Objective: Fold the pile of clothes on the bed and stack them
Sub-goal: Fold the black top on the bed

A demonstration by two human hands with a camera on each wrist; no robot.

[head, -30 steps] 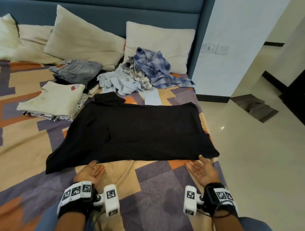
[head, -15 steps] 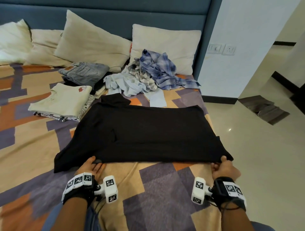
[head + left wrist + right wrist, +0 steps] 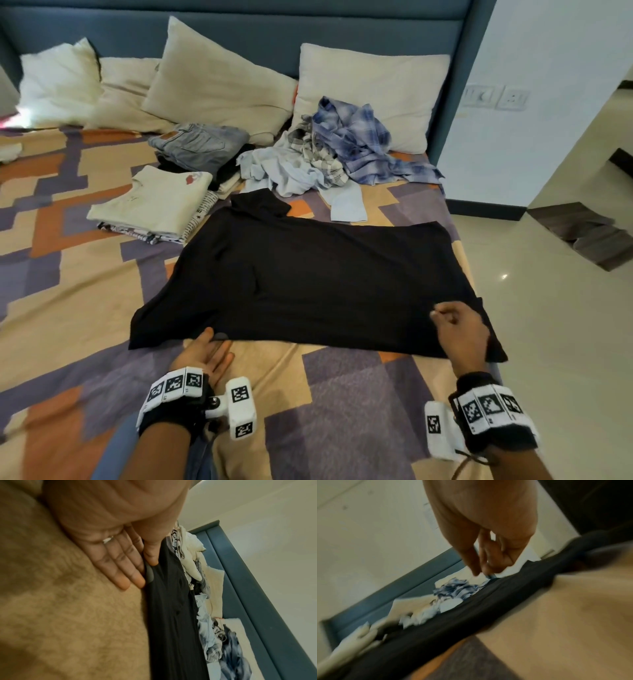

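Note:
A black shirt (image 3: 325, 274) lies spread flat across the patterned bedspread (image 3: 342, 411), collar towards the far left. My left hand (image 3: 212, 339) lies palm up at the near edge. In the left wrist view the left hand (image 3: 145, 572) pinches the shirt (image 3: 171, 615) at its hem, thumb on top and straight fingers (image 3: 123, 584) against the bedspread. My right hand (image 3: 440, 313) hovers over the shirt's near right corner with fingers curled. The blurred right wrist view shows the right hand (image 3: 481, 572) just above the shirt (image 3: 453, 615), with no fabric seen in it.
A folded stack topped by a cream shirt (image 3: 154, 202) and a stack topped by grey jeans (image 3: 198, 144) sit at the far left. A heap of unfolded checked and pale blue clothes (image 3: 335, 154) lies against the pillows (image 3: 370, 85). The bed's right edge (image 3: 479, 274) borders the tiled floor.
My right hand has let go of the shirt's near right corner and moved forward over the shirt. My left hand has slid further in and taken hold of the hem.

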